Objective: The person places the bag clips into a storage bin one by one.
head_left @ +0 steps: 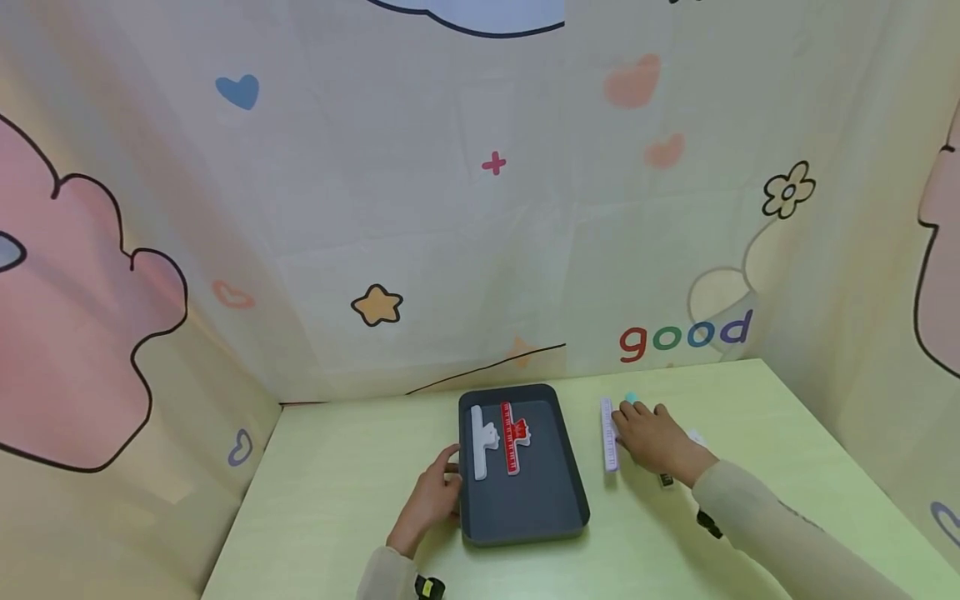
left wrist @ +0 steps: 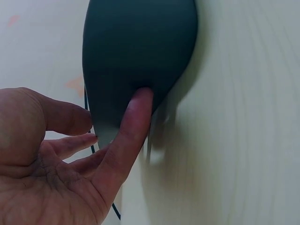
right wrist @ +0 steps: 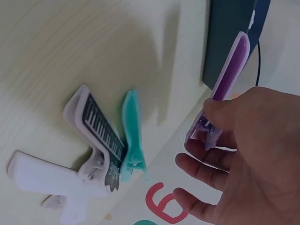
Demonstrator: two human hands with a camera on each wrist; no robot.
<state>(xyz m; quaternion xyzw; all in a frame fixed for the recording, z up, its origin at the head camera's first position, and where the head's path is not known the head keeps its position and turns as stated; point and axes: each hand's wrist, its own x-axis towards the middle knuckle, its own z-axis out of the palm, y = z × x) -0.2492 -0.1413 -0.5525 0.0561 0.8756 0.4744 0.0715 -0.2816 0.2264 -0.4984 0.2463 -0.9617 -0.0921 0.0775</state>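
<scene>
My left hand is at the left side of a dark grey tray. In the left wrist view, an extended finger touches the tray's outer wall and the thumb is near its edge. Inside the tray lie a white clip and a red clip, side by side. To the tray's right, my right hand pinches a long purple clip between thumb and fingers. Beside that hand, the right wrist view has a teal clip, a black-and-white clip and another white clip.
The pale wood-grain table carries the tray and clips. A printed cloth backdrop rises behind the table and along both sides. The loose clips sit close together near the right hand.
</scene>
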